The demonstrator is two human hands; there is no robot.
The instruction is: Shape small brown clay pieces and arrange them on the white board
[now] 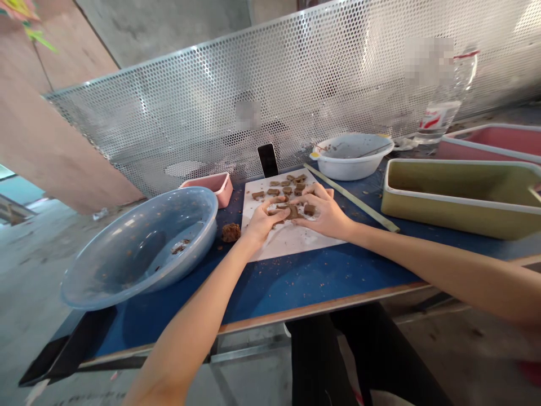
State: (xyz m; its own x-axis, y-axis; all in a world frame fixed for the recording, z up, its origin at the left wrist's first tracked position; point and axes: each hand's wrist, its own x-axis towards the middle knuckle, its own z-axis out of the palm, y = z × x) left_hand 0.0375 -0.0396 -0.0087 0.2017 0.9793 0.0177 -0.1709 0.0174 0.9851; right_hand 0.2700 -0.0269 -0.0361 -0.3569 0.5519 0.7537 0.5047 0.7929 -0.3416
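Over a white board (291, 246) on the blue table, both my hands are closed around a small piece of brown clay (292, 212). My left hand (262, 222) grips its left side with thumb and fingers. From the right, my right hand (323, 214) holds it with curled fingers. A brown clay block (310, 210) lies close under my right hand's fingers. Behind the hands, several shaped clay pieces (273, 192) are spread on the board. A rough brown lump (231, 232) rests on the table just left of the board.
A large blue basin (139, 248) and a small pink tub (224, 192) stand left. A phone (267, 160) leans behind the board. A flat stick (359, 201), white basin (353, 166), olive planter (456, 211) and clear bottle (442, 115) are right. A perforated metal panel (203, 113) closes the back.
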